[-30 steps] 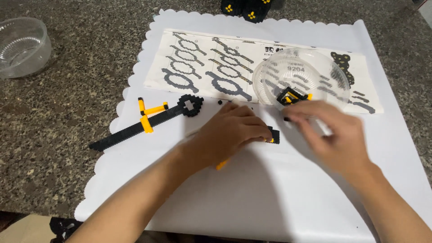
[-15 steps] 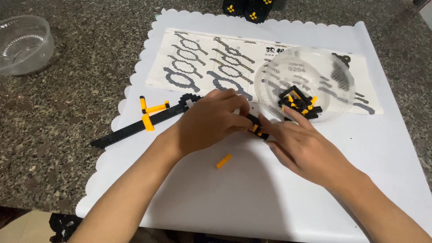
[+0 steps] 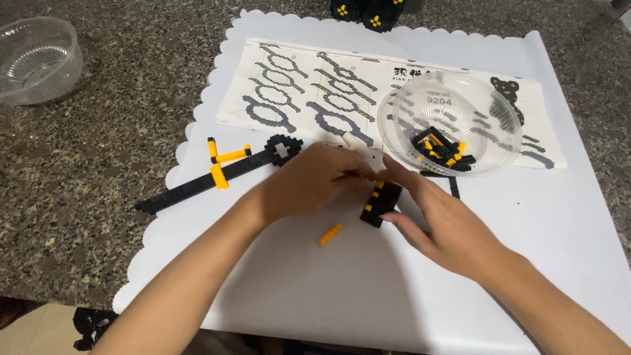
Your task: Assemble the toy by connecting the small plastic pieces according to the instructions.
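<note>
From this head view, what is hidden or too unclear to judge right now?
- Black and yellow brick block: its upper end is hidden by the left hand and right hand.
- Pieces in the clear bowl: too small to count.
- Instruction sheet: partly covered by the bowl.
- Dark brick model: cut off by the top edge.

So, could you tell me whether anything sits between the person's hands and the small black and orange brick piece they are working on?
Nothing visible does. The left hand and right hand both already touch the black and orange brick piece, fingertips meeting at its top. The loose orange brick lies apart on the white paper, below the hands.
</note>
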